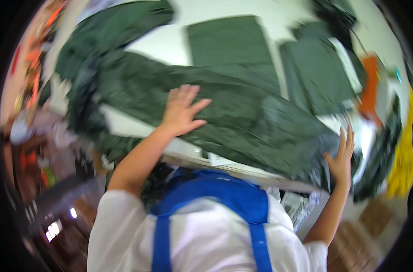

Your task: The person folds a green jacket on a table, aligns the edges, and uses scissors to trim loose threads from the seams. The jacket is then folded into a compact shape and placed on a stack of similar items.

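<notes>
White short-sleeved shirt, blue straps

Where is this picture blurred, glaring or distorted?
Head view: the flat green piece and orange object look smeared, probably by motion; head view: a small bright patch glares at lower left; head view: black corners and a curved border show fisheye distortion; head view: the left hand has somewhat clearer outlines.

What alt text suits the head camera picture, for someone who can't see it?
An open left hand lies on a long dark green cloth, the right hand at the cloth's right end. More green pieces lie beyond on a white table.
</notes>
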Motion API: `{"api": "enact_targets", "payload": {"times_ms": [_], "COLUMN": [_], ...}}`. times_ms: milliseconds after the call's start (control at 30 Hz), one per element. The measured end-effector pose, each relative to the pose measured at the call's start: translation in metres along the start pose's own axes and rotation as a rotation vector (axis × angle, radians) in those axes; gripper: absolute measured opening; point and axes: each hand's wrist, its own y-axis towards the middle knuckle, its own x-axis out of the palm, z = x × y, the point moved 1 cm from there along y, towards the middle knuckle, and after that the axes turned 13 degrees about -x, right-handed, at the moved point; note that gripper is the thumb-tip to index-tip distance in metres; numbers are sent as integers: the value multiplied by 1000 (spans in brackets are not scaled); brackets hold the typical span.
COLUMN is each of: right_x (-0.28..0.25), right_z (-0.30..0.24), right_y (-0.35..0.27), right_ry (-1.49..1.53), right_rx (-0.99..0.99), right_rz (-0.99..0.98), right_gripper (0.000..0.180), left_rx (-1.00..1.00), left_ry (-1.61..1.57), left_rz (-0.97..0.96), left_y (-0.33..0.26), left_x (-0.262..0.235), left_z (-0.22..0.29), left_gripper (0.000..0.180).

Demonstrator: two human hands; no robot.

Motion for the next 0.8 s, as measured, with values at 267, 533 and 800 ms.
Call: {"api": "enact_targets", "payload": {"times_ms": [267, 533, 800], "right_x": [145, 151, 131], "right_z": [-198, -195, -261], "right_y": [5, -2, 1], "right_ry": [36, -92, 228], "right_rx": [-409, -563, -291], "right_rz": [-137, -128, -106], "right_gripper": [61, 52, 61], "left_rx": [-592, -1337, -1672], "left_ry": [-165, -1272, -1516], "left_rz": [289, 592, 500], "left_y": [-51, -75, -83], "left_x": [17, 3, 10], "left_z": [-116, -269, -266], "left_gripper": [69, 49, 53]}}
